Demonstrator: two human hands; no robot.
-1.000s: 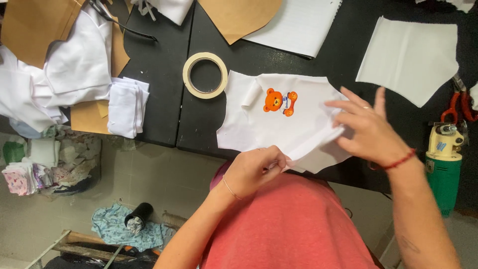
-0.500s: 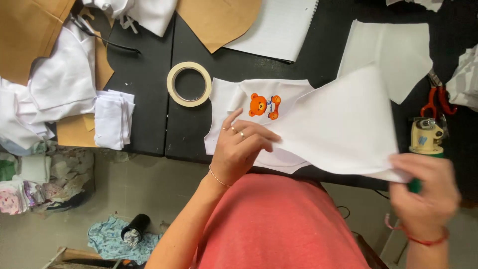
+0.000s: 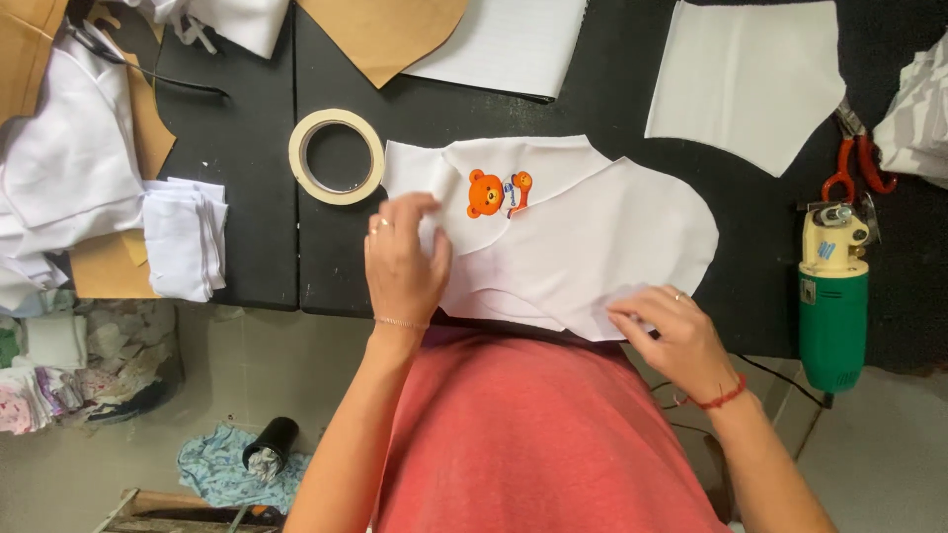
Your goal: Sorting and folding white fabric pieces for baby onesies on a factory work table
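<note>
The left hand (image 3: 403, 265) lies flat, fingers spread, on the left part of a white cut fabric piece (image 3: 632, 232) spread on the black worktop (image 3: 247, 207); it presses down and grips nothing. The right hand (image 3: 670, 334) has its fingertips pinched on the near edge of the same fabric, at the worktop's front rim. Whether it holds one layer or several cannot be made out, since the white layers blend into one another. An orange bear print (image 3: 499, 192) shows on the under layer just beyond the left hand, partly overlapped by the upper layer. The fabric's near left edge is hidden under the left hand and wrist.

Beyond and left of the left hand lies a roll of masking tape (image 3: 337, 156), touching the fabric's corner. Further left sits a folded stack of white cloth (image 3: 185, 237), with more white pieces and brown paper patterns cut off by the frame edge. Right of the right hand a green and cream electric cutter (image 3: 832, 296) rests on the worktop, with red-handled scissors (image 3: 857, 163) beyond it. Beyond both hands lies another white fabric panel (image 3: 750, 74). The person's red shirt (image 3: 533, 434) covers the view below the worktop.
</note>
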